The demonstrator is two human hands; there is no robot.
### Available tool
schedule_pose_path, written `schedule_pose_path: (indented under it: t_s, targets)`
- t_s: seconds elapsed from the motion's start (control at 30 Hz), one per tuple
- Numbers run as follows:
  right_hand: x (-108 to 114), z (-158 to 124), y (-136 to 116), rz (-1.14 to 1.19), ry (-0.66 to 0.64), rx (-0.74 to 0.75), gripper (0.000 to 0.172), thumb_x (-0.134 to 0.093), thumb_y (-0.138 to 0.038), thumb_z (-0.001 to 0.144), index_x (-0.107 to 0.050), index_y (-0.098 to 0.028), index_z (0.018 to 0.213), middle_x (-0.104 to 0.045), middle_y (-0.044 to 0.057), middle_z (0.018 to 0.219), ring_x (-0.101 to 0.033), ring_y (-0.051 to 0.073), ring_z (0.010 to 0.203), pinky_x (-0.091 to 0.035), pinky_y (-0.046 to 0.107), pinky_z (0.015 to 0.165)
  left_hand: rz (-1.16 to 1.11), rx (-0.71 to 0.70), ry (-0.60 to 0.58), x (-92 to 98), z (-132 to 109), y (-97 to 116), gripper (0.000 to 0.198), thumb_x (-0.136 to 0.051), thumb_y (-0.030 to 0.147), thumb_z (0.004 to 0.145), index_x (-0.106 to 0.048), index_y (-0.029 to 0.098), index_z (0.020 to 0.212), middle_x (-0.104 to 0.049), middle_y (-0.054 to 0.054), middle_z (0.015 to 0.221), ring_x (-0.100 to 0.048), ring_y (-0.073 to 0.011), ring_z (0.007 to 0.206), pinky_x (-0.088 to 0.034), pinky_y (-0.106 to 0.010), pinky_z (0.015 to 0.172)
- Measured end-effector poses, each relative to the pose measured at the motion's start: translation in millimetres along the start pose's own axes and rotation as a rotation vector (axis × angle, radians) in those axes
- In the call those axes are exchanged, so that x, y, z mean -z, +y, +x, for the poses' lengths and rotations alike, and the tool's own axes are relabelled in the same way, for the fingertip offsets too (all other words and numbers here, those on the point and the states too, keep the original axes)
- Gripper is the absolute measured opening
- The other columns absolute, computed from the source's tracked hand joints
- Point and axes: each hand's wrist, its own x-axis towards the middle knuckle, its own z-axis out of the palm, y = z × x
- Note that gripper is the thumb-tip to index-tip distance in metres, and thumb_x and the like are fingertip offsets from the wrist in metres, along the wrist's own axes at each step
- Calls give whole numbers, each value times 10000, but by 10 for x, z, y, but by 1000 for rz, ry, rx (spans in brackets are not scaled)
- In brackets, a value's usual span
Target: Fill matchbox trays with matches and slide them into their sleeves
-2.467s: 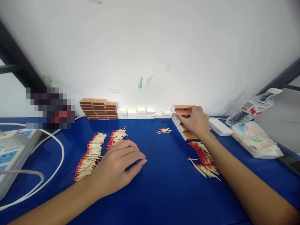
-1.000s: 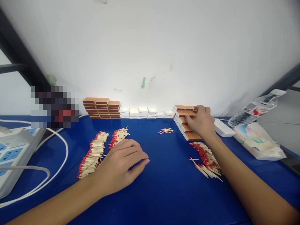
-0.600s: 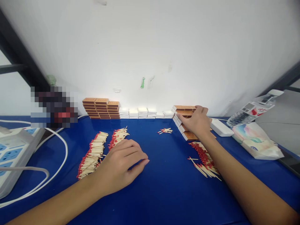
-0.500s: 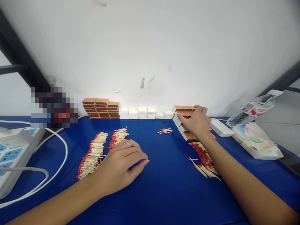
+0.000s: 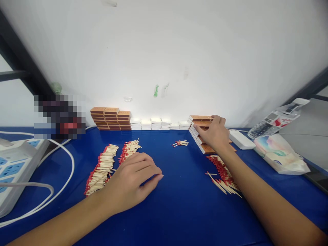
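Note:
My right hand (image 5: pixel 214 134) reaches to the far right of the blue table (image 5: pixel 179 205) and its fingers close around one orange matchbox (image 5: pixel 199 124) in a leaning stack of orange matchboxes (image 5: pixel 200 118). My left hand (image 5: pixel 133 181) rests palm down on the table, fingers curled loosely, holding nothing that I can see. It lies beside two rows of red-tipped matches (image 5: pixel 102 168). Another heap of matches (image 5: pixel 222 172) lies under my right forearm. A few loose matches (image 5: pixel 180 142) sit in the middle.
Against the white wall stand a stack of orange matchboxes (image 5: pixel 110 119) and a row of white inner trays (image 5: pixel 153 123). A white power strip (image 5: pixel 12 167) with cables (image 5: pixel 61 177) lies at left. A white box (image 5: pixel 241 139), a plastic bag (image 5: pixel 279 153) and a bottle (image 5: pixel 276 119) sit at right.
My right hand shifted slightly along the leaning stack, from its right end back to the front boxes. My left hand has stayed in place.

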Motion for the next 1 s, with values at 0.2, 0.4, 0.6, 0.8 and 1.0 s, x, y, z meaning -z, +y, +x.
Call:
schedule_pose_path:
  t_s: [0.2, 0.4, 0.6, 0.8, 1.0]
  targets:
    - [-12, 9, 26, 9, -6, 27, 883, -574, -783, 893, -430, -122, 1461, -498, 317, 1499, -611, 493, 1277, -539, 623, 953, -5, 4, -8, 1, 1, 1, 81, -724, 132, 1010, -730, 209, 1035, -786, -2, 894, -719, -174, 910, -626, -361, 941]
    - [109, -38, -24, -12, -35, 31, 875, -574, -756, 915, -428, -112, 1489, -497, 318, 1531, -572, 496, 1373, -534, 639, 1013, -9, 3, -5, 1, -5, 3, 84, -733, 122, 1002, -723, 200, 1032, -781, -4, 894, -716, -175, 918, -618, -357, 935]
    - [242, 46, 182, 10, 12, -111, 928, -554, -809, 924, -447, -109, 1523, -473, 336, 1568, -592, 516, 1370, -519, 673, 1061, -8, 2, -14, 0, -19, -3, 79, -726, 123, 1006, -721, 199, 1026, -775, -2, 888, -710, -173, 908, -617, -360, 928]
    - [111, 334, 708, 155, -37, -261, 940, -441, -839, 974, -575, -42, 1454, -597, 375, 1462, -622, 493, 1359, -489, 627, 1126, -14, 2, -26, -10, -12, -9, 88, -723, 123, 1009, -714, 204, 1041, -783, 1, 907, -710, -174, 925, -617, -367, 953]
    - [-84, 477, 945, 209, -109, -283, 988, -295, -878, 999, -680, -42, 1358, -734, 326, 1312, -699, 441, 1272, -533, 545, 1093, -46, 70, -90, 26, -34, 5, 80, -686, 164, 1034, -724, 233, 1047, -801, 3, 927, -720, -192, 958, -615, -395, 976]
